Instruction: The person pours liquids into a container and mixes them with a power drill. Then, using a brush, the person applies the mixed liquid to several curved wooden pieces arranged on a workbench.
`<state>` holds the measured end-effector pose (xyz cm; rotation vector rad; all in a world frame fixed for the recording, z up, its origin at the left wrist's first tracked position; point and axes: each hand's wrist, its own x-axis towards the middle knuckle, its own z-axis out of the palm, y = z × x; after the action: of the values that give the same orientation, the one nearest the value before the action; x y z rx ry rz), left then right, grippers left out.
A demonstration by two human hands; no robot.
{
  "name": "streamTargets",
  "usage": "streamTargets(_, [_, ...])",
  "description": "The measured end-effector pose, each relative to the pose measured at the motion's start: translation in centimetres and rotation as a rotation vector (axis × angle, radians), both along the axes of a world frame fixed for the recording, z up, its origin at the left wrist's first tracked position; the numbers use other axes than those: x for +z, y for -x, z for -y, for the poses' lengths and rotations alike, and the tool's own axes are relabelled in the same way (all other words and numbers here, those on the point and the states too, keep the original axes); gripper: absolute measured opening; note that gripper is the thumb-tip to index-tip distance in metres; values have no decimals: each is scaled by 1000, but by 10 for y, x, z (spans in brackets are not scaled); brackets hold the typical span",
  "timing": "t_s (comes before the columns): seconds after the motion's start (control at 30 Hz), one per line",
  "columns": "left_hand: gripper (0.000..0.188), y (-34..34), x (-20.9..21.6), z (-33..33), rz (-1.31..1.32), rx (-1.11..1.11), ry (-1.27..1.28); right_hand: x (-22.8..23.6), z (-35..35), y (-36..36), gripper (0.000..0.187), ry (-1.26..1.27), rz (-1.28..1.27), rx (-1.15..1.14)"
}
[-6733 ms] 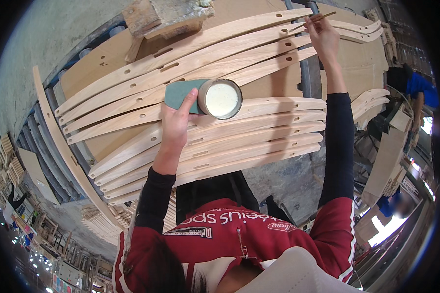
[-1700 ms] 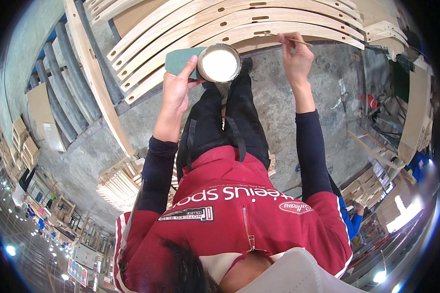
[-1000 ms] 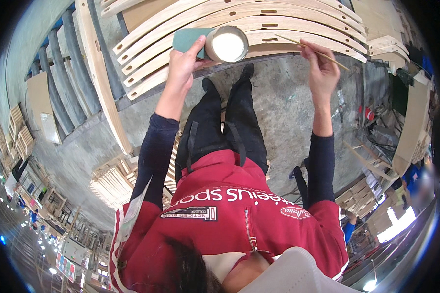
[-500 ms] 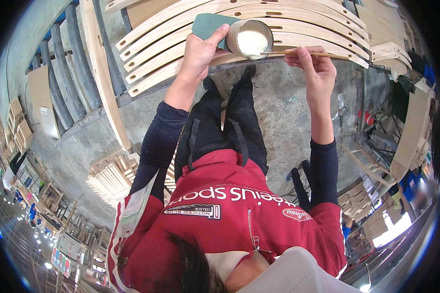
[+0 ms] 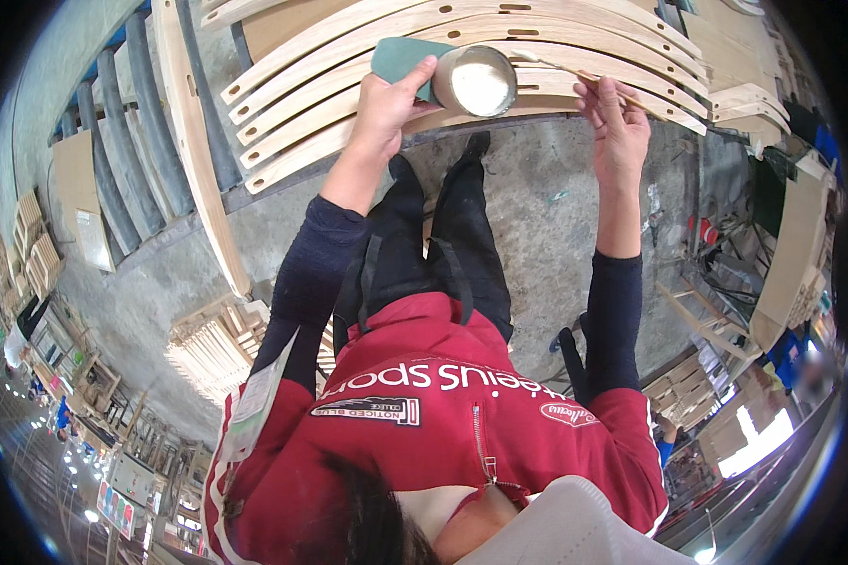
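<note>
My left hand (image 5: 386, 111) is closed around a round cup (image 5: 446, 83) and a green sheet, perhaps sandpaper (image 5: 407, 58), pressed against its side. Pale, creamy stuff (image 5: 481, 83) lies in the cup, whose mouth faces me. Between the fingers of my right hand (image 5: 617, 122) is a thin wooden stick (image 5: 575, 71). Its whitish tip (image 5: 526, 56) is outside the cup, just right of the rim and over the wooden slats. Beneath both hands, several curved wooden slats (image 5: 297, 141) with oval slots lie side by side.
A long slotted board (image 5: 201, 151) leans at the left beside dark rollers (image 5: 141, 141). Stacked wooden pieces (image 5: 207, 350) stand on the concrete floor (image 5: 546, 179) at lower left. Toward the right are a wooden frame (image 5: 711, 325) and a red object (image 5: 702, 229).
The stick's tip has come out of the cup, as my right hand moved slightly right with it. My left hand and the cup have hardly moved.
</note>
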<state>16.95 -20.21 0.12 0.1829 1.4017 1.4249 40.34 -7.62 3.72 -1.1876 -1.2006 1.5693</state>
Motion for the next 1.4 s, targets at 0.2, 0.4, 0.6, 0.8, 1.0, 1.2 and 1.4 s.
streamTargets(0.2, [28,8,-2,14,-4,-5,30,-51,-26,-13,17,-198,212,-70])
streamTargets(0.4, [30,7,9,26,-17,-7,101,-79,-33,-7,18,-138,153,-93])
streamTargets(0.6, [31,10,4,41,-11,18,116,-78,-34,-9,19,-220,183,-116])
streamTargets(0.8, [32,12,4,50,-10,-2,177,-74,-26,12,14,-439,398,35])
streamTargets(1.0, [34,9,11,57,-6,26,159,-56,-22,18,13,-726,745,129])
streamTargets(1.2, [35,11,14,61,-7,40,153,-57,-24,19,10,-732,640,129])
streamTargets(1.4, [33,18,9,64,-13,44,138,-48,-17,24,8,-678,603,214])
